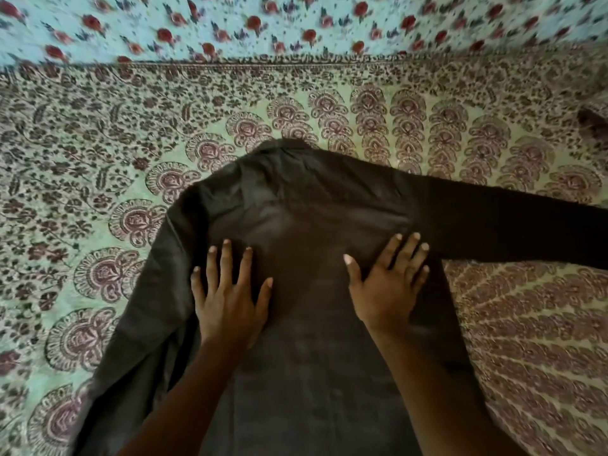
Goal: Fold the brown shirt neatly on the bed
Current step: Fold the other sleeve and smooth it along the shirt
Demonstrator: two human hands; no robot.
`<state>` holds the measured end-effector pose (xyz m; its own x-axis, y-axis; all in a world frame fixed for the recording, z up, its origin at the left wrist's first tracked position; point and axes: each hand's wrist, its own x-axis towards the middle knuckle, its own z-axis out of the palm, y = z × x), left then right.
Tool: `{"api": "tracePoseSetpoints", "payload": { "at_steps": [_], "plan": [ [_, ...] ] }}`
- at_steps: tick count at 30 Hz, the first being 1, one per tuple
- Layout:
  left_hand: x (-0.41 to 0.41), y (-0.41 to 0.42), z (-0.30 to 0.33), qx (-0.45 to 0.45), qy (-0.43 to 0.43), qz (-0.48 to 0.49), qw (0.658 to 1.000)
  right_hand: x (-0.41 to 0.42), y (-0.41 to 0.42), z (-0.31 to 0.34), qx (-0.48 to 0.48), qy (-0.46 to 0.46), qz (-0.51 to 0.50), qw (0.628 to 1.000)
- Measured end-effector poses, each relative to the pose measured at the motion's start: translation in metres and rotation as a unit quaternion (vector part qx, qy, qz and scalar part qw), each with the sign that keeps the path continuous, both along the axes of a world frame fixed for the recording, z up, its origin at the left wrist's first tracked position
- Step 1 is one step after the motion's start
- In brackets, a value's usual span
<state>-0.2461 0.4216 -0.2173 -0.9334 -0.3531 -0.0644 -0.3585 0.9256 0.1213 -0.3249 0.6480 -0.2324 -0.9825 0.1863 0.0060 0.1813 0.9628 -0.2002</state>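
Grip state: neither hand grips anything; both lie flat, fingers spread, palms down on the cloth. Left hand (228, 299) presses the left half of the brown shirt (306, 205); right hand (388, 284) presses the right half, near the armpit seam. Shirt lies spread on the bed (98, 143), collar away from the person. Left sleeve (144, 311) runs down alongside the body, rumpled. Right sleeve (513, 225) stretches out to the side, off frame. Judgement: smoothing stage only. No fold of the body made yet; both sleeves, side folds and final fold-over remain.
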Motion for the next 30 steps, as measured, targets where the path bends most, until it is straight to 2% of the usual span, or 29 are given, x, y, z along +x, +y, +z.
{"api": "tracePoseSetpoints", "payload": {
  "at_steps": [2, 4, 8, 10, 12, 14, 16, 18, 20, 21, 24, 26, 28, 30],
  "plan": [
    [-0.014, -0.017, 0.008, -0.014, 0.023, 0.002, 1.0, -0.012, -0.022, 0.007, 0.01, -0.028, 0.122, 0.992],
    [-0.027, -0.038, 0.019, 0.001, 0.029, 0.049, 0.998, -0.02, -0.053, 0.007, 0.015, -0.089, 0.208, 0.974],
    [-0.044, -0.078, 0.04, 0.06, -0.036, 0.151, 0.986, -0.029, -0.115, 0.018, -0.033, -0.148, 0.151, 0.977],
    [-0.046, -0.095, 0.043, 0.095, -0.044, 0.156, 0.982, -0.028, -0.144, 0.022, -0.04, -0.134, 0.235, 0.962],
    [-0.046, -0.114, 0.045, 0.122, -0.013, 0.136, 0.983, -0.024, -0.165, 0.023, -0.022, -0.105, 0.313, 0.944],
    [-0.047, -0.136, 0.049, 0.191, 0.027, 0.129, 0.973, -0.021, -0.181, 0.026, -0.015, -0.1, 0.273, 0.957],
    [-0.049, -0.153, 0.056, 0.291, 0.058, 0.166, 0.94, -0.009, -0.191, 0.024, 0.004, -0.119, 0.256, 0.959],
    [-0.049, -0.166, 0.059, 0.325, 0.048, 0.2, 0.923, 0.019, -0.199, 0.018, 0.028, -0.102, 0.384, 0.917],
    [-0.046, -0.175, 0.057, 0.33, -0.015, 0.192, 0.924, 0.048, -0.198, 0.01, 0.054, -0.078, 0.481, 0.872],
    [-0.039, -0.178, 0.058, 0.328, -0.067, 0.176, 0.926, 0.061, -0.196, 0.006, 0.062, -0.07, 0.473, 0.876],
    [-0.017, -0.185, 0.055, 0.34, -0.17, 0.12, 0.917, 0.087, -0.184, 0.003, 0.07, -0.065, 0.281, 0.955],
    [0.001, -0.189, 0.052, 0.353, -0.178, 0.111, 0.912, 0.107, -0.183, 0.003, 0.08, -0.069, 0.231, 0.967],
    [0.019, -0.195, 0.05, 0.315, -0.15, 0.129, 0.929, 0.134, -0.188, 0.005, 0.075, -0.085, 0.315, 0.942],
    [0.037, -0.197, 0.05, 0.258, -0.084, 0.16, 0.949, 0.157, -0.191, 0.012, 0.068, -0.093, 0.441, 0.89]
  ]
}}
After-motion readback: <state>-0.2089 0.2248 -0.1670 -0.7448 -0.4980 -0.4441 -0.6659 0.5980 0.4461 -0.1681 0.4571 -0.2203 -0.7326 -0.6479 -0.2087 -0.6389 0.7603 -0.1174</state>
